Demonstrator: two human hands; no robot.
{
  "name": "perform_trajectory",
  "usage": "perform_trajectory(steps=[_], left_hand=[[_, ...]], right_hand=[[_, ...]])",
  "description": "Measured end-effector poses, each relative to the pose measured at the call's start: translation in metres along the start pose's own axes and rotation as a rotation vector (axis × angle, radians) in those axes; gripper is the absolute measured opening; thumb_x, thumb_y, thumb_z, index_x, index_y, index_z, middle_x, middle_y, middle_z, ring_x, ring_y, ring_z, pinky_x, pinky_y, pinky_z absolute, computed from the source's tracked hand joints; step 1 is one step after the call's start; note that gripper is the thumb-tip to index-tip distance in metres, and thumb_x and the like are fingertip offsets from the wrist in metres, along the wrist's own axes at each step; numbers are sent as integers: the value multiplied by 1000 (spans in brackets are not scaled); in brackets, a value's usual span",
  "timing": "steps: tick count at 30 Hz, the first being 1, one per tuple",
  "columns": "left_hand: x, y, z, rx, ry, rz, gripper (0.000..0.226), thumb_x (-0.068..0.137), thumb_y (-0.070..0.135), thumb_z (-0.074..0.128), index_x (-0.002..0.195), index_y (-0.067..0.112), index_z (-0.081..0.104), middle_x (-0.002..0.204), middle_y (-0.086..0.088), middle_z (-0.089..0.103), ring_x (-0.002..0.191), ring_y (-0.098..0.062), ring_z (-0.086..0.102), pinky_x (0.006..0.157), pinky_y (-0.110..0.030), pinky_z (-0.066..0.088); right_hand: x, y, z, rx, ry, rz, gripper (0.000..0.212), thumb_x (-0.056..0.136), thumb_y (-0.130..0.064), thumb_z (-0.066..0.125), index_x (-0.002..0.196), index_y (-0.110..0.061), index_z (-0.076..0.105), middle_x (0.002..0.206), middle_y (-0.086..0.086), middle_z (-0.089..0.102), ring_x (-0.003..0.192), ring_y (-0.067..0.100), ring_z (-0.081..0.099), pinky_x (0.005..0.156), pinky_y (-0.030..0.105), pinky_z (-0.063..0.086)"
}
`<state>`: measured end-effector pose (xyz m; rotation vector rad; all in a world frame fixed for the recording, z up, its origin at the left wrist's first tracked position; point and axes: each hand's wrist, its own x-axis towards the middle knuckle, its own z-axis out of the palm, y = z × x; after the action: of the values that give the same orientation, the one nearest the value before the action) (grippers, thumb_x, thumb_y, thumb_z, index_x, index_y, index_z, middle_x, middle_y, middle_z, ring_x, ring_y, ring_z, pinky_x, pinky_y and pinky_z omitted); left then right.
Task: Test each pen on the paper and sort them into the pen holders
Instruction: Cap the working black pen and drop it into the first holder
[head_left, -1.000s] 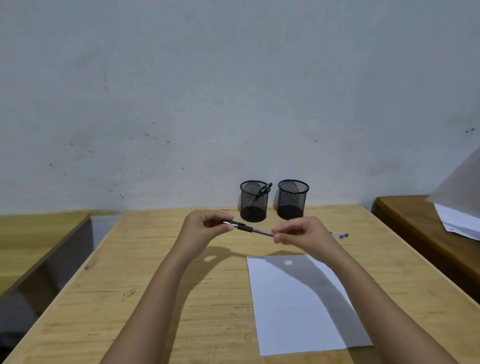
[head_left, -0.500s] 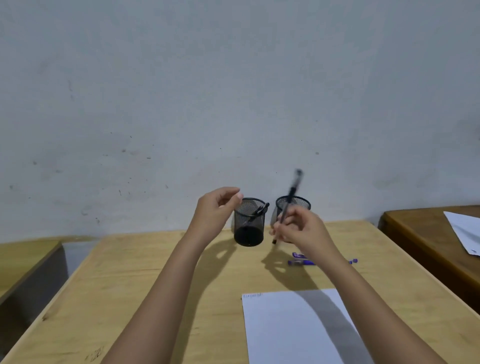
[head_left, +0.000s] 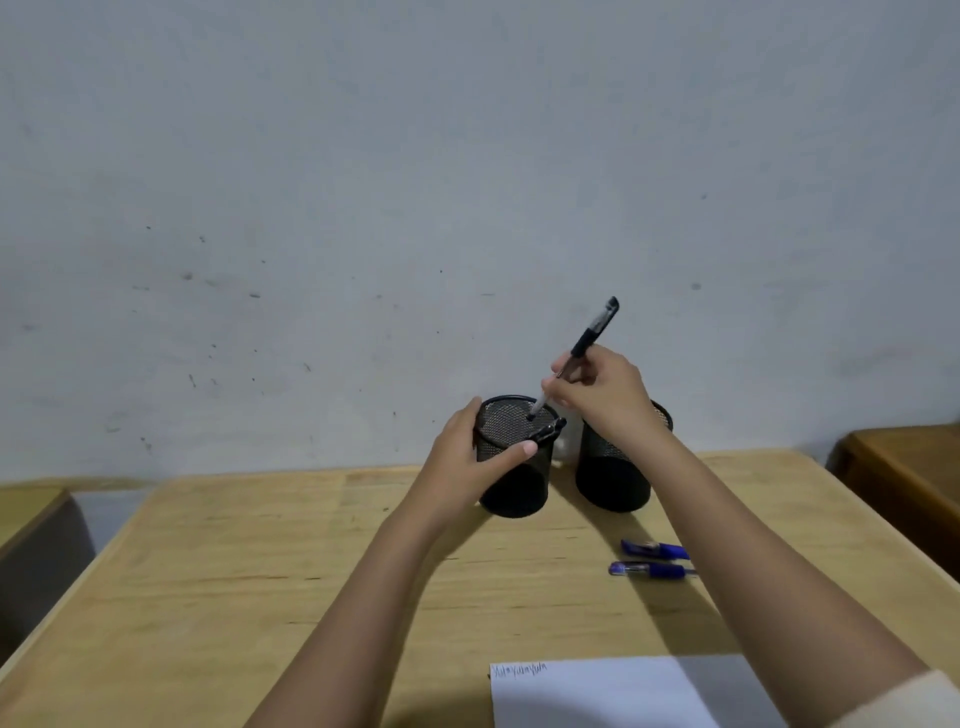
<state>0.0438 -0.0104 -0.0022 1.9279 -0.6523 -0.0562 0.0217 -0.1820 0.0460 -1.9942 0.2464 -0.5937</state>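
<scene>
One right hand (head_left: 602, 395) pinches a black capped pen (head_left: 582, 348), its long axis tilted, lower tip just over the mouth of the left black wire-mesh pen holder (head_left: 514, 478), directly below; the left hand (head_left: 467, 457) grips that holder's wall.

Two black mesh pen holders are standing upright mid-frame: the left holder (head_left: 514, 467), tilting slightly and already containing a black pen (head_left: 548, 430) leaning on its rim, and the right holder (head_left: 613, 478) just beside it. A black capped pen (head_left: 587, 340) is slanting tip-down into the left holder's mouth. Two blue pens (head_left: 652, 560) are lying lower right, above the white paper (head_left: 597, 696), which is carrying scribbles.
</scene>
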Motion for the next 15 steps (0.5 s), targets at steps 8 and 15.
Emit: perform_trajectory(steps=[8, 15], left_hand=[[-1, -1, 2, -134, 4, 29, 38, 80, 20, 71, 84, 45, 43, 91, 32, 47, 78, 33, 48, 67, 5, 36], [-3, 3, 1, -77, -10, 6, 35, 80, 32, 71, 102, 43, 45, 102, 30, 45, 96, 17, 47, 81, -5, 37]], right_hand=[[0, 3, 8, -186, -214, 17, 20, 88, -25, 58, 102, -15, 68, 95, -1, 65, 90, 11, 57, 68, 18, 39], [-10, -9, -9, -186, -247, 31, 19, 85, -20, 61, 101, -13, 70, 97, 1, 67, 96, 14, 58, 80, 24, 40]])
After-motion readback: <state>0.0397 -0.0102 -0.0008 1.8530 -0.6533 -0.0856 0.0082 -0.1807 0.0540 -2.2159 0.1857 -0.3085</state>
